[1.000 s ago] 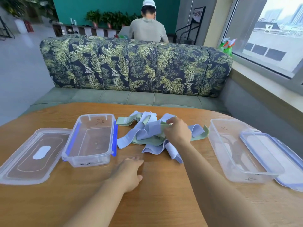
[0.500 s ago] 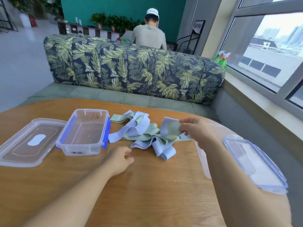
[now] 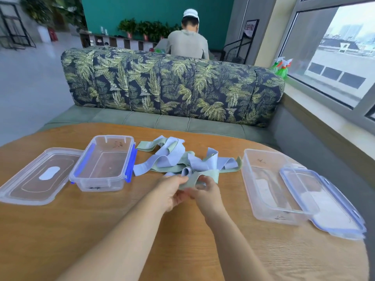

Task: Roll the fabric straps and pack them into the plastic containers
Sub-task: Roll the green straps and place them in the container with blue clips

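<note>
Fabric straps (image 3: 174, 159): lying in a loose tangle of pale blue and pale green bands on the desk, between the two containers and just beyond the hands.
Green strap (image 3: 211, 175): trailing from the near edge of the tangle, its end lifting into both hands.
Left hand (image 3: 172, 192): pinching the end of the green strap, its fingers (image 3: 182, 179) pressing together on the cloth.
Right hand (image 3: 207, 194): touching the left hand, its fingers (image 3: 206, 180) curling round the same strap and pinching it.
Left container (image 3: 97, 184): sitting upright and open to the left of the tangle, blue clips hanging at its sides, nothing showing inside.
Left lid (image 3: 36, 177): lying flat just beside the left container, at its outer side.
Right container (image 3: 246, 175): sitting open to the right of the tangle.
Right lid (image 3: 332, 216): leaning partly over the right container's outer rim.
Desk (image 3: 182, 250): round, wood-grained, carrying everything.
Sofa (image 3: 172, 86): standing past the desk, wearing a leaf print.
Person (image 3: 186, 43): sitting behind the sofa, facing away.
Spray bottles (image 3: 282, 66): standing on the window sill.
</note>
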A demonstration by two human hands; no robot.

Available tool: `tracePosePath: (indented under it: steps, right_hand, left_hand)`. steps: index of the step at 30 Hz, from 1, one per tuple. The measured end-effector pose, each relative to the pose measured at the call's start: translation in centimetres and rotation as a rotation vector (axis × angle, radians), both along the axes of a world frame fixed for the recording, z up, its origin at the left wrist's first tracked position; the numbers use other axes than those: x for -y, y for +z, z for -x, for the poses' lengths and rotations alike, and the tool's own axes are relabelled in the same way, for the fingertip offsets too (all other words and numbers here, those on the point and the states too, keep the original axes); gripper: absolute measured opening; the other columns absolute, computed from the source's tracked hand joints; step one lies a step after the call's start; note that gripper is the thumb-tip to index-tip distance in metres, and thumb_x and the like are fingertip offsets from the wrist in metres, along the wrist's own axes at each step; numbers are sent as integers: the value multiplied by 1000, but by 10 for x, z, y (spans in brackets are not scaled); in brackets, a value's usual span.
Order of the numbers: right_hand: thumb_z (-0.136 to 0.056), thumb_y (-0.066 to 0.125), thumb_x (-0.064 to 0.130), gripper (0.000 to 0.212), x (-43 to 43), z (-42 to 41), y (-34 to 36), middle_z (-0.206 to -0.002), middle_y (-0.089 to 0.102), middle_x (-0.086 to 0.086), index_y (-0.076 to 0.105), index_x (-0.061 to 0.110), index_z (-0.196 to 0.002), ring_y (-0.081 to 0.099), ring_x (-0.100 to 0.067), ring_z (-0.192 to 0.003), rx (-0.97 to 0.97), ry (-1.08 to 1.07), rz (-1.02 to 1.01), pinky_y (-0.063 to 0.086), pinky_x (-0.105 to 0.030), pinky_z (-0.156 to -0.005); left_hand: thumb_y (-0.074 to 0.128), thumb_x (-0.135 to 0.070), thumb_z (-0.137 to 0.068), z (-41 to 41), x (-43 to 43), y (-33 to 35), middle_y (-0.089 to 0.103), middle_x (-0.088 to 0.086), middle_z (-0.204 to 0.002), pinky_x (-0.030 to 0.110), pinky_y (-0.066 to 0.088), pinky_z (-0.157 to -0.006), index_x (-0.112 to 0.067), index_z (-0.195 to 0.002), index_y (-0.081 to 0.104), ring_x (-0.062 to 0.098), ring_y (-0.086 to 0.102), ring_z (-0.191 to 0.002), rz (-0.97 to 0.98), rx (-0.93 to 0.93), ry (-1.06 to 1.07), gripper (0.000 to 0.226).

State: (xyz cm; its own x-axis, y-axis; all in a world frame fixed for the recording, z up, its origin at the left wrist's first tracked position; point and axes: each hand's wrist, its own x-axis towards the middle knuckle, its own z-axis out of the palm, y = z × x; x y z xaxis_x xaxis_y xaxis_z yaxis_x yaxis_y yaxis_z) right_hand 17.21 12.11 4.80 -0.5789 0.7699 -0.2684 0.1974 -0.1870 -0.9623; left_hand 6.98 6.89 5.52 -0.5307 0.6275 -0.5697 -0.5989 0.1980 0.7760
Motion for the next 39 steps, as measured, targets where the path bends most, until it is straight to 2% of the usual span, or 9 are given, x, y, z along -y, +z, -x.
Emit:
tracePosePath:
  steps: [2,5,9,14,18,23,27,35,39]
  right_hand:
    - [-75,73,6,34,-2,-4,1,-75,62,0,60,7,-106,56,1,-53,18,41,9,38,-7,-45]
    - [-83,64,8,6,-18,-12,-8,-76,65,-3,65,13,-79,50,-13,-65,90,-65,-5,38,-18,-54]
    - [-85,61,9,26,-39,-10,-13,-106,67,-13,59,12,-111,60,-22,-83,154,-143,-42,45,-29,-65]
    - [-85,60,4,58,-51,12,-8,-108,63,-12,38,12,-139,57,-20,-83,183,-6,-103,47,-29,-66]
    - [-87,58,4,60,-57,27,-10,-106,61,-10,33,13,-142,57,-23,-92,195,54,-125,45,-31,-72]
    - [-84,59,17,57,-63,48,-11,-95,64,-2,38,21,-136,60,-23,-90,264,93,-193,51,-44,-87]
    - [-82,59,13,60,-66,58,-6,-94,61,-3,38,19,-138,61,-26,-89,287,82,-215,52,-37,-80]
    - [-88,49,19,37,-61,63,19,-103,68,0,58,18,-123,62,-22,-93,272,-160,-445,49,-35,-79]
    - [-98,39,20,35,-60,68,40,-84,69,-17,52,0,-122,64,-29,-73,-36,-71,130,50,-35,-65]
  left_hand:
    - [60,-3,-90,10,0,-1,64,8,-82,34,56,-64,-13,-94,59,20,62,-69,11,-78,69,11]
    - [60,-3,-89,28,0,13,60,5,-94,26,47,-57,-17,-93,60,15,57,-75,54,-306,67,14]
    - [63,-5,-85,54,-8,46,61,8,-107,23,41,-54,-17,-106,61,15,54,-72,58,-701,-45,24]
    - [74,-9,-79,79,-24,82,60,11,-91,25,42,-61,-12,-113,61,18,53,-68,46,-993,-109,37]
    - [78,-10,-75,101,-27,107,65,17,-96,28,47,-68,-21,-105,58,22,58,-74,25,-1092,-135,38]
    - [68,-1,-84,112,-25,155,68,10,-96,17,46,-62,-14,-127,50,14,64,-76,36,-1269,-338,48]
    - [60,-6,-90,114,-25,179,65,3,-98,13,43,-67,-11,-131,52,6,59,-80,48,-1443,-363,42]
    - [45,-16,-99,103,-22,180,63,3,-118,36,44,-96,-24,-121,62,20,56,-109,55,-1705,-301,29]
    - [44,-24,-100,93,-12,164,59,4,-102,37,44,-89,-32,-123,61,24,57,-96,75,-1785,-329,30]
